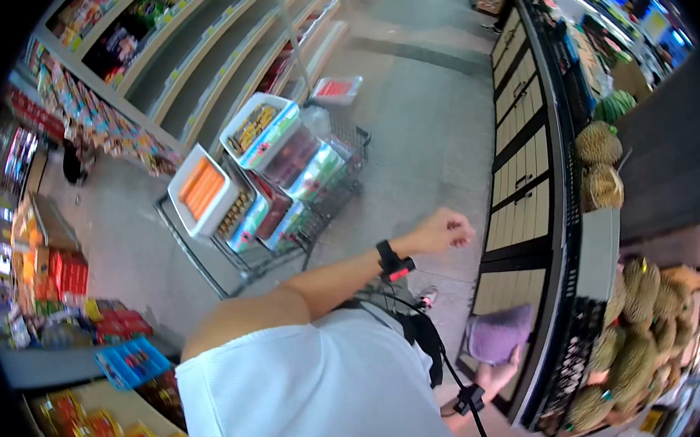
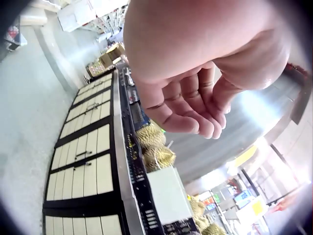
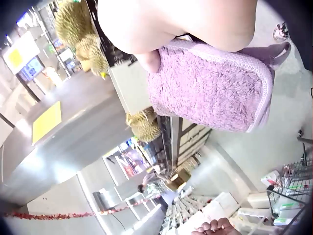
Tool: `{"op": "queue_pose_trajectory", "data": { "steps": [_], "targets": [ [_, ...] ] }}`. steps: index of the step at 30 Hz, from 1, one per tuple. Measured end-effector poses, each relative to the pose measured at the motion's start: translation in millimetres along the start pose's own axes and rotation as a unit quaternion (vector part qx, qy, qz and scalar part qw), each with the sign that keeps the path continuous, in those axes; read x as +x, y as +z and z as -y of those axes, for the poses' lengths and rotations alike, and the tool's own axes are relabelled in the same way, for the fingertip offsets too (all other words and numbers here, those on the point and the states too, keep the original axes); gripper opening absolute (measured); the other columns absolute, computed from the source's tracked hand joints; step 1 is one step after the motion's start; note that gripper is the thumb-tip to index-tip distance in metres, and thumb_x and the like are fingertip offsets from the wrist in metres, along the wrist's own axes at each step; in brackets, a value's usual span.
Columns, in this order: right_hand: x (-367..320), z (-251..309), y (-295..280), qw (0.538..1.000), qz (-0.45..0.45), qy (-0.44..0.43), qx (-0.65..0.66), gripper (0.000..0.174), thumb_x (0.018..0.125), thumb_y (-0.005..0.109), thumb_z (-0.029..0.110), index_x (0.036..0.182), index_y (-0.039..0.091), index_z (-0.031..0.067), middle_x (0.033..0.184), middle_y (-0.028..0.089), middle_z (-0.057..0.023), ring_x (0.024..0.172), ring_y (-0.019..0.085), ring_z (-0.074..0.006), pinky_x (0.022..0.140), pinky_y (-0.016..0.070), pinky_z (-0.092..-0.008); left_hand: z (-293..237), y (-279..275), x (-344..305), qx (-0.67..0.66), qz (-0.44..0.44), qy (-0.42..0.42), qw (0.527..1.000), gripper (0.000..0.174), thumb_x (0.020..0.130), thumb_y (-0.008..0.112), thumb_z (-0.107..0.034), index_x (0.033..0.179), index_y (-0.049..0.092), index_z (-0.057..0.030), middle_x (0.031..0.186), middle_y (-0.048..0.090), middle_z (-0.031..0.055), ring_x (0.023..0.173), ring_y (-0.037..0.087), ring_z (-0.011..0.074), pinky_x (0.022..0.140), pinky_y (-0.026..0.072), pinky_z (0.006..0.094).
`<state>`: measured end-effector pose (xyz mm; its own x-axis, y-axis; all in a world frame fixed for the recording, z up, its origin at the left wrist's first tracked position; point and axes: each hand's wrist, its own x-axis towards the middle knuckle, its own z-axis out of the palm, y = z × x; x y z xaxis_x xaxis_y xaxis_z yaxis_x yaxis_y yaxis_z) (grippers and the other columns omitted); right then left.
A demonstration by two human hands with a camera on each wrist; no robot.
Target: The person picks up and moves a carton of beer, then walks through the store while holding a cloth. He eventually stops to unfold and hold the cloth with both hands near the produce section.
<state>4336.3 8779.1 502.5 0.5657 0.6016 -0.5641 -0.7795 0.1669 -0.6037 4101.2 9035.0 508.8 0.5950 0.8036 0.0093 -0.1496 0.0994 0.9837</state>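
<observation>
A folded purple towel [image 1: 499, 334] with fuzzy pile is held in my right hand [image 1: 500, 373], beside the cabinet fronts. The right wrist view shows the towel [image 3: 210, 85] hanging below the palm, with one fingertip [image 3: 150, 61] over its edge and the other fingers hidden. My left hand [image 1: 443, 231] hangs in the air over the aisle floor, its fingers loosely curled and holding nothing. Close up in the left wrist view, those fingers [image 2: 188, 110] bend in toward the thumb, and the counter lies behind them.
A shopping cart [image 1: 243, 268] loaded with white tubs [image 1: 200, 189] of packaged food stands in the aisle, by mostly bare shelves [image 1: 206, 57]. Along the other side runs a counter with cream cabinet doors [image 1: 521, 213], topped with durians [image 1: 637, 360]. A watermelon [image 1: 614, 106] lies farther along.
</observation>
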Motion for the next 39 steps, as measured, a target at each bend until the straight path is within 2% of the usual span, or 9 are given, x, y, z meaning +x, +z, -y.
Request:
{"op": "queue_pose_trajectory", "data": {
  "steps": [2, 4, 11, 19, 24, 29, 32, 34, 39],
  "targets": [
    [63.2, 27.5, 28.8, 0.994, 0.073, 0.080, 0.001, 0.047, 0.098, 0.051, 0.029, 0.137, 0.047, 0.0037, 0.142, 0.047, -0.0142, 0.130, 0.044, -0.0316, 0.112, 0.0293, -0.0511, -5.9, -1.1, 33.8, -0.003, -0.046, 0.008, 0.999, 0.015, 0.093, 0.063, -0.015, 0.086, 0.067, -0.0022, 0.078, 0.067, 0.0026, 0.069, 0.060, 0.0067, 0.063, 0.0479, 0.0224],
    [106.0, 56.4, 86.4, 0.991, 0.055, 0.121, -0.032, 0.044, 0.099, 0.049, 0.027, 0.136, 0.048, 0.0026, 0.141, 0.049, -0.0139, 0.130, 0.045, -0.0301, 0.112, 0.0297, -0.0502, -19.3, 2.2, 55.1, -0.001, -0.086, 0.016, 0.996, 0.016, 0.093, 0.062, -0.015, 0.086, 0.067, -0.0019, 0.078, 0.068, 0.0026, 0.068, 0.060, 0.0068, 0.062, 0.0479, 0.0224],
    [276.2, 101.4, 258.3, 0.970, 0.163, 0.161, -0.084, 0.043, 0.099, 0.051, 0.025, 0.134, 0.050, 0.0010, 0.140, 0.050, -0.0124, 0.131, 0.044, -0.0303, 0.114, 0.0289, -0.0498, -43.6, -30.1, 128.9, 0.142, -0.229, 0.007, 0.963, 0.012, 0.083, 0.075, -0.011, 0.081, 0.067, -0.0016, 0.074, 0.067, 0.0004, 0.069, 0.057, 0.0047, 0.062, 0.0449, 0.0223],
    [421.0, 31.8, 388.2, 0.949, 0.185, 0.233, -0.104, 0.039, 0.099, 0.050, 0.022, 0.133, 0.050, 0.0018, 0.136, 0.054, -0.0125, 0.127, 0.048, -0.0302, 0.111, 0.0327, -0.0506, -20.1, -128.9, 279.7, 0.025, -0.300, -0.013, 0.954, 0.015, 0.091, 0.065, -0.013, 0.084, 0.068, 0.0005, 0.078, 0.068, 0.0017, 0.067, 0.059, 0.0076, 0.063, 0.0474, 0.0240],
    [480.8, 22.1, 473.6, 0.936, 0.195, 0.269, -0.112, 0.044, 0.099, 0.050, 0.024, 0.136, 0.045, 0.0001, 0.141, 0.048, -0.0164, 0.131, 0.045, -0.0317, 0.112, 0.0325, -0.0524, -64.5, -201.6, 399.6, 0.018, -0.294, 0.022, 0.955, 0.017, 0.092, 0.063, -0.014, 0.088, 0.069, 0.0006, 0.082, 0.070, 0.0026, 0.069, 0.059, 0.0073, 0.064, 0.0476, 0.0241],
    [555.8, 26.3, 584.7, 0.960, 0.175, 0.194, -0.103, 0.042, 0.100, 0.046, 0.021, 0.135, 0.046, -0.0018, 0.139, 0.049, -0.0171, 0.129, 0.046, -0.0322, 0.112, 0.0331, -0.0491, -85.5, -264.3, 513.5, 0.119, -0.256, 0.020, 0.959, 0.012, 0.086, 0.071, -0.011, 0.081, 0.065, -0.0012, 0.075, 0.064, 0.0006, 0.070, 0.056, 0.0059, 0.065, 0.0465, 0.0232],
    [628.5, 5.6, 629.5, 0.954, 0.215, 0.194, -0.076, 0.039, 0.099, 0.049, 0.020, 0.131, 0.048, -0.0010, 0.135, 0.053, -0.0166, 0.123, 0.051, -0.0324, 0.109, 0.0370, -0.0485, -75.7, -296.2, 569.1, 0.072, -0.269, 0.052, 0.959, 0.023, 0.082, 0.077, -0.019, 0.074, 0.062, -0.0043, 0.065, 0.055, -0.0046, 0.062, 0.046, 0.0034, 0.055, 0.0377, 0.0218],
    [684.7, -21.2, 654.3, 0.949, 0.238, 0.191, -0.079, 0.038, 0.098, 0.049, 0.020, 0.130, 0.049, -0.0010, 0.134, 0.054, -0.0165, 0.122, 0.053, -0.0319, 0.108, 0.0384, -0.0479, -64.3, -326.6, 602.2, 0.120, -0.276, -0.024, 0.953, 0.016, 0.087, 0.070, -0.011, 0.076, 0.065, -0.0006, 0.074, 0.065, 0.0021, 0.071, 0.057, 0.0069, 0.065, 0.0473, 0.0237],
    [774.5, -61.8, 775.9, 0.933, 0.199, 0.295, -0.051, 0.037, 0.098, 0.050, 0.018, 0.130, 0.049, -0.0007, 0.131, 0.055, -0.0178, 0.121, 0.053, -0.0327, 0.109, 0.0376, -0.0479, -52.8, -399.1, 705.1, 0.094, -0.318, -0.033, 0.943, 0.016, 0.094, 0.060, -0.009, 0.084, 0.070, 0.0008, 0.079, 0.068, 0.0039, 0.071, 0.059, 0.0086, 0.067, 0.0484, 0.0243]
  ]
}}
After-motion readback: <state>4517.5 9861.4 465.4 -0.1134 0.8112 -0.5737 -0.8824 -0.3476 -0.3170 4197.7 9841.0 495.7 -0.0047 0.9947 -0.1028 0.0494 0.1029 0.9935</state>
